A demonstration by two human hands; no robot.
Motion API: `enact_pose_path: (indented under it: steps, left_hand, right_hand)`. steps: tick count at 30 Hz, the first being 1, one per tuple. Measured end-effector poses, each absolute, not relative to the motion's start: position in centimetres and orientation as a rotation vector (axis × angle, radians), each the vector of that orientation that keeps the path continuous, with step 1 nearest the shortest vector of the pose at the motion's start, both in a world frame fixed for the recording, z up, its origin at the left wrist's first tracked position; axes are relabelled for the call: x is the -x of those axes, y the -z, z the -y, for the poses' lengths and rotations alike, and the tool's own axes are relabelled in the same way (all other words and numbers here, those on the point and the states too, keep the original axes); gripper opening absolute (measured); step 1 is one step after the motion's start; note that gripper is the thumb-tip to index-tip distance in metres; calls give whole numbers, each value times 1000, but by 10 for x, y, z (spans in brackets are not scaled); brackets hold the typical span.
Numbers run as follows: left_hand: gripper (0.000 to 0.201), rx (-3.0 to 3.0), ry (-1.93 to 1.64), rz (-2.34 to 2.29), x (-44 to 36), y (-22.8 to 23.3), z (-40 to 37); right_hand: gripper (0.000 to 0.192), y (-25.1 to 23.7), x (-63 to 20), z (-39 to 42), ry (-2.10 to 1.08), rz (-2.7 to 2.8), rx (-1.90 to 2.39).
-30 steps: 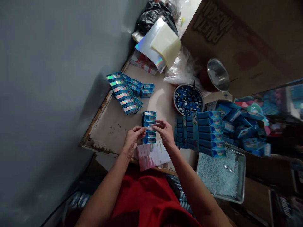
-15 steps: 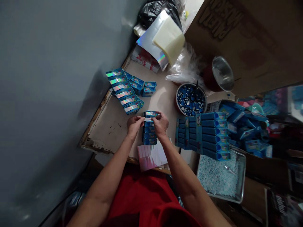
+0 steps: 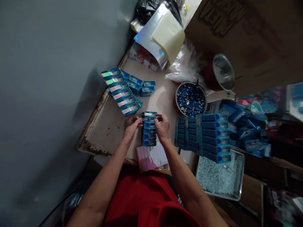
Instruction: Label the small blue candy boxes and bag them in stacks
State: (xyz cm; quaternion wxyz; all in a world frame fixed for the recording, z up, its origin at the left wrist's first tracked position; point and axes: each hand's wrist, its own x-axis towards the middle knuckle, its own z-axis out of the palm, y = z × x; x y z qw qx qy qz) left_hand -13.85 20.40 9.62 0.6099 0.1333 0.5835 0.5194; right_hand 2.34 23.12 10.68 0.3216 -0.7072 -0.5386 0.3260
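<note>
Both hands have dropped: left hand (image 3: 131, 125) and right hand (image 3: 162, 125) fingers clamp the blue box (image 3: 149, 119); seat sticker next.

both arms bare from the wrists up past the elbows; no sleeves in view on either forearm. left hand (image 3: 131, 126) bare: no glove, ring, watch or band to be seen. right hand (image 3: 162, 125) likewise bare, wrist unadorned. fingernails too small and dim to read. forearms slender, long, running in from the bottom of the view. red garment (image 3: 144, 198) covers the lap and lower body between the arms: plain, bright red, no print or seam pattern visible, cloth lying in soft folds, a rounded bulge of it at the bottom edge. whether it is a shirt, skirt or apron cannot be told. light is low; finer details of the cloth are lost.
</note>
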Motion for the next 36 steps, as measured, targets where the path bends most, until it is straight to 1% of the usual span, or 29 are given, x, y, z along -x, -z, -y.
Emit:
enact_pose_path:
  steps: [2, 6, 8, 10, 12, 18, 20, 23, 26, 29, 33, 36]
  left_hand:
    - [38, -299, -1198, -1283, 138, -102, -200]
    - [44, -234, -1169, -1217, 139, -112, -192]
    - [46, -234, -1150, -1204, 140, -115, -189]
    - [48, -245, -1135, -1201, 142, -117, -186]
    - [50, -248, -1128, -1199, 143, -119, -185]
    - [50, -240, -1110, -1174, 142, -124, -182]
    - [49, -236, -1109, -1184, 140, -121, -184]
    - [44, -303, -1132, -1339, 136, -111, -191]
    - [36, -433, -1129, -1520, 134, -98, -201]
    - [34, -469, -1097, -1552, 134, -88, -208]
    - [35, -495, -1076, -1530, 133, -75, -210]
    - [42, -475, -1026, -1572, 126, -60, -209]
  right_hand:
    - [33, -115, -25, -227, -998, 1311, 1816]
    - [35, -128, -28, -218, -1436, 1113, 1671]
    - [42, -132, -29, -216, -1592, 1056, 1617]
    - [50, -135, -29, -215, -1688, 1013, 1575]
    - [50, -137, -28, -215, -1703, 974, 1569]
    - [36, -138, -28, -215, -1666, 966, 1588]
    - [35, -132, -28, -214, -1615, 972, 1594]
    - [35, -119, -27, -216, -1442, 1079, 1696]
    - [31, -111, -22, -223, -1132, 1359, 1916]
    - [26, -110, -14, -230, -874, 1583, 2120]
    - [24, -107, -8, -234, -777, 1693, 2188]
    - [22, -102, -8, -233, -732, 1719, 2266]
